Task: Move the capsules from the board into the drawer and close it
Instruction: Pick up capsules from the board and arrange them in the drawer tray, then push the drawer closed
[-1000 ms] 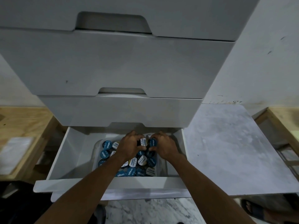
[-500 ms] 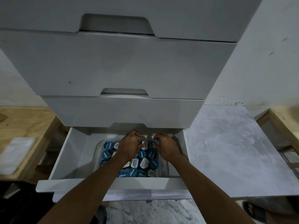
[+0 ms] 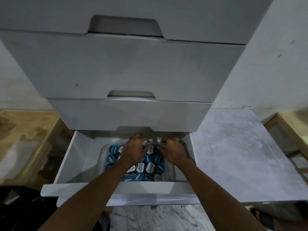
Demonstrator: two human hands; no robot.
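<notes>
Capsules (image 3: pixel 150 167) — blue and white foil tops, tightly packed — sit in a clear tub inside the open bottom drawer (image 3: pixel 80 157). Left hand (image 3: pixel 135 151) and right hand (image 3: pixel 172 151) both clasp the tub's far rim.

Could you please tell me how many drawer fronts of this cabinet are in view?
4: a top front, a second, a third, all shut, and the open bottom drawer. Higher ones may be out of frame.
</notes>
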